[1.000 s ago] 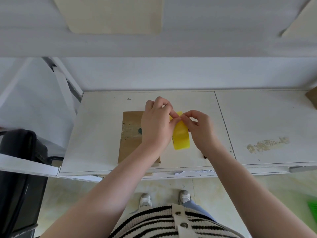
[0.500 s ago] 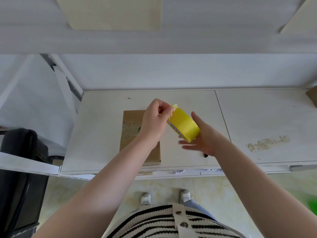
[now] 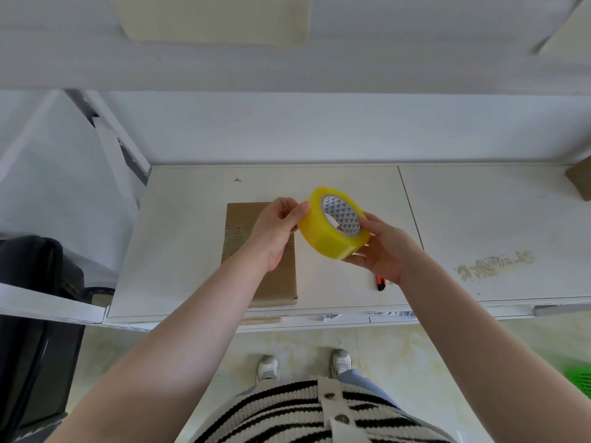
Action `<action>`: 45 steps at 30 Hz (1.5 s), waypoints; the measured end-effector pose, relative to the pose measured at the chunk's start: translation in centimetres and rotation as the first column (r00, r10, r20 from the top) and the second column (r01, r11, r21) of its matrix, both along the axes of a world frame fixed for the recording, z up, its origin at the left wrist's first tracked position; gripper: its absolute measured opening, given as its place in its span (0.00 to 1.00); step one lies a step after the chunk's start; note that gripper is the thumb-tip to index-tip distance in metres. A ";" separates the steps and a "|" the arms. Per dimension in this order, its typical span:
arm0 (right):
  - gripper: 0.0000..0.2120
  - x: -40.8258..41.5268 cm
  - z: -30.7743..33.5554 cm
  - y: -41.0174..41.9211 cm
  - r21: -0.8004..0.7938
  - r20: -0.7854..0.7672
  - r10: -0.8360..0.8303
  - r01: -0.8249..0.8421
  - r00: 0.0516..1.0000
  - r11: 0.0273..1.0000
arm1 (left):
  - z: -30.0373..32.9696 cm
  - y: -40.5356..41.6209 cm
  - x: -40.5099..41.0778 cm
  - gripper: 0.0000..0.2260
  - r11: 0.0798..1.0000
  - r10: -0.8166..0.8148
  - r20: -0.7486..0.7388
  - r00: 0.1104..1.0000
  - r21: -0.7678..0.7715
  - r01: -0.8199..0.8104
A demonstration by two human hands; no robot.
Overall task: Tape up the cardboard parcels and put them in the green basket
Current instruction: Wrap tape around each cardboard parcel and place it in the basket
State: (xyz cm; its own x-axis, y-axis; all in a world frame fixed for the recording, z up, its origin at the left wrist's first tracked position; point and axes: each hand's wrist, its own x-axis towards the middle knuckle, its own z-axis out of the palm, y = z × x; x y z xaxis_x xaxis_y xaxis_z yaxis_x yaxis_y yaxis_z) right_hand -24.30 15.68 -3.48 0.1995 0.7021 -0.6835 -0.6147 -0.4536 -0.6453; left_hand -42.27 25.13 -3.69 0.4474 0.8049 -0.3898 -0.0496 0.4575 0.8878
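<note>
A flat brown cardboard parcel [image 3: 243,225] lies on the white table [image 3: 185,251], partly under my left forearm. Above it I hold a yellow roll of tape [image 3: 329,235] tilted so its patterned core faces up. My right hand [image 3: 387,251] cradles the roll from below and the right, thumb on its upper rim. My left hand [image 3: 278,225] pinches the roll's left edge with thumb and fingertips. A corner of the green basket [image 3: 580,382] shows on the floor at the far right.
An orange-red utility knife [image 3: 380,281] lies on the table just under my right wrist. Another brown box corner [image 3: 580,180] sits at the table's far right. A black chair [image 3: 28,282] stands left of the table. A glue stain [image 3: 492,262] marks the right tabletop.
The roll has turned from edge-on to tilted with its core facing up and risen slightly. My right hand shifted from picking at the tape to cradling the roll underneath; my left hand still pinches its edge.
</note>
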 end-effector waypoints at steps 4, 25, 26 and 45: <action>0.15 -0.1 -2.1 0.2 -0.126 0.101 -0.176 0.188 0.979 0.974 | -1.1 1.1 -0.5 0.07 0.938 0.221 -0.357 0.908 0.331 -0.099; 0.22 -12.3 -2.4 1.5 -0.159 0.932 0.276 -0.422 0.234 0.893 | -7.0 0.3 -8.5 0.23 0.986 0.134 -0.728 0.672 0.166 -0.016; 0.21 -13.1 -2.9 1.7 -0.206 0.898 0.344 -0.428 0.274 0.880 | -7.0 0.3 -8.5 0.21 0.984 0.134 -0.736 0.664 0.180 0.001; 0.19 -13.1 -7.1 5.4 -0.309 0.770 0.372 -0.208 0.519 0.928 | -6.5 1.8 -6.5 0.34 0.643 0.364 -0.888 0.280 0.457 0.615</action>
